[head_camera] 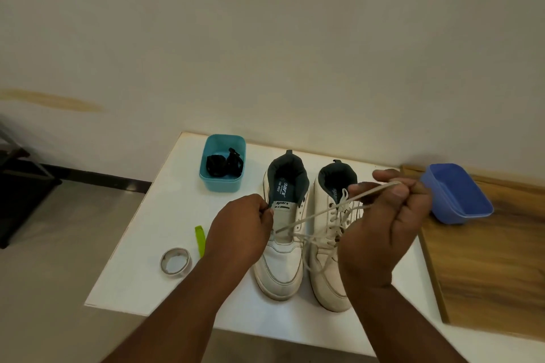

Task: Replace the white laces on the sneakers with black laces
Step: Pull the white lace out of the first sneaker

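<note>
Two white sneakers stand side by side on the white table [165, 215], toes toward me. The left sneaker [281, 259] has most of its eyelets bare; my left hand [241, 227] grips its tongue edge. A white lace [312, 216] runs taut from that shoe's lower eyelets up to my right hand [389, 215], which pinches it above the right sneaker [327, 268]. The right sneaker is still laced in white. Rolled black laces [224, 166] lie in a teal tub [222, 183] behind the shoes.
An empty blue tub [460, 200] sits tilted on a wooden board [483, 268] at the right. A tape roll [176, 261] and a green tool [200, 240] lie left of my left wrist. The wall is close behind the table.
</note>
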A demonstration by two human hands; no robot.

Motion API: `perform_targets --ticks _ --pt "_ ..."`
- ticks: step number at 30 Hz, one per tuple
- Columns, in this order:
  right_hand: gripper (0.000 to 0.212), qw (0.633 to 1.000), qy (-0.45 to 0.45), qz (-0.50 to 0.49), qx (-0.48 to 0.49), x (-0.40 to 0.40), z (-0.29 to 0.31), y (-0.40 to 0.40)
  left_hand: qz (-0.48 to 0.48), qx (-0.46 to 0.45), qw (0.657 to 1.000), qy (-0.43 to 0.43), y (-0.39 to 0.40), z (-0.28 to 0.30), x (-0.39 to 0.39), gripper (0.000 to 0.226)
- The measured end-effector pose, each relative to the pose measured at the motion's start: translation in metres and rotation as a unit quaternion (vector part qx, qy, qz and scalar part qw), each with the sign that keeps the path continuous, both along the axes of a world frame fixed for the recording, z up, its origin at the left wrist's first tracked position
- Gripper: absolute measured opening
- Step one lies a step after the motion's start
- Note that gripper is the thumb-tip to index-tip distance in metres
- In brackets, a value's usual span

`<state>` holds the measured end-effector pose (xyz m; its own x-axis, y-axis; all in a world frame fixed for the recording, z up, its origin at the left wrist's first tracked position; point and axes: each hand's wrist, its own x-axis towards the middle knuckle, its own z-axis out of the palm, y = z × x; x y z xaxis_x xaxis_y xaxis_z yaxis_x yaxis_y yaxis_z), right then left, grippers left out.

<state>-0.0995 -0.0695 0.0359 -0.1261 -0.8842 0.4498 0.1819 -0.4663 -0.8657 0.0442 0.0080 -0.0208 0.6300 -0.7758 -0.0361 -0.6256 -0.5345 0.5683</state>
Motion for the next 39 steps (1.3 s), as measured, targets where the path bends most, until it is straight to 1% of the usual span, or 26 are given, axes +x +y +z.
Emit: perform_targets --ticks 2,4,6,7,9,12,14,15,16,18,20,21,23,27,29,31,32,35,37,39 --pt "0.02 1.0 -0.024 0.004 -0.002 -0.004 0.008 -0.002 0.004 0.003 1.0 0.0 0.0 0.001 -0.001 0.022" --pt "0.021 1.0 -0.023 0.011 -0.008 -0.004 0.01 0.0 0.003 -0.027 1.0 0.008 0.001 0.004 -0.004 0.021" --pt "0.019 1.0 -0.007 0.019 -0.01 -0.003 0.008 0.003 -0.034 -0.071 0.997 0.01 0.001 0.009 -0.008 0.035" --pt "0.018 1.0 0.002 0.023 -0.011 -0.002 0.007 0.004 -0.063 -0.086 0.994 0.01 0.0 0.013 -0.01 0.037" --pt "0.018 0.999 0.013 0.033 -0.012 -0.003 0.006 0.004 -0.121 -0.092 0.988 0.002 0.001 0.019 -0.014 0.029" --pt "0.018 0.999 -0.01 0.046 0.001 -0.003 0.007 0.004 -0.171 -0.053 0.984 -0.023 0.002 0.016 -0.014 0.02" --pt "0.017 0.998 -0.029 0.057 0.005 -0.003 0.007 0.003 -0.16 -0.061 0.985 -0.02 0.0 0.011 -0.01 0.018" --pt "0.019 0.998 -0.023 0.057 0.003 -0.003 0.006 0.003 -0.139 -0.075 0.987 -0.005 -0.001 0.012 -0.009 0.017" --pt "0.021 0.999 0.0 0.054 0.003 -0.004 0.005 0.002 -0.115 -0.091 0.989 0.019 -0.002 0.013 -0.008 0.018" --pt "0.022 0.994 0.08 0.067 0.018 -0.003 -0.002 0.001 -0.07 -0.125 0.986 0.084 -0.003 0.015 -0.009 0.023" --pt "0.02 0.981 0.161 0.092 0.05 -0.001 -0.012 0.001 -0.034 -0.158 0.976 0.148 -0.003 0.016 -0.012 0.024" --pt "0.019 0.975 0.186 0.101 0.065 0.0 -0.016 0.001 -0.02 -0.164 0.971 0.171 -0.003 0.015 -0.013 0.024" --pt "0.019 0.968 0.204 0.118 0.092 0.002 -0.021 0.001 -0.01 -0.151 0.973 0.172 -0.003 0.013 -0.014 0.026" --pt "0.017 0.957 0.205 0.158 0.128 0.002 -0.02 0.0 -0.018 -0.121 0.98 0.156 -0.002 0.009 -0.009 0.028" --pt "0.012 0.938 0.259 0.192 0.128 0.002 -0.024 -0.001 -0.065 -0.083 0.989 0.108 -0.002 0.008 -0.007 0.028" --pt "0.008 0.898 0.353 0.231 0.127 0.003 -0.032 0.001 -0.098 -0.064 0.99 0.078 -0.002 0.006 -0.009 0.031" --pt "0.012 0.88 0.387 0.244 0.128 0.003 -0.036 0.002 -0.099 -0.062 0.99 0.078 -0.002 0.006 -0.009 0.033" --pt "0.032 0.857 0.437 0.246 0.117 0.002 -0.042 0.003 -0.063 -0.075 0.991 0.095 -0.002 0.004 -0.006 0.032" --pt "0.043 0.84 0.47 0.25 0.11 0.001 -0.044 0.003 -0.041 -0.108 0.984 0.135 -0.003 0.003 -0.002 0.032" --pt "0.047 0.834 0.466 0.273 0.111 0.003 -0.048 0.006 -0.052 -0.119 0.974 0.187 -0.003 0.004 -0.002 0.029"
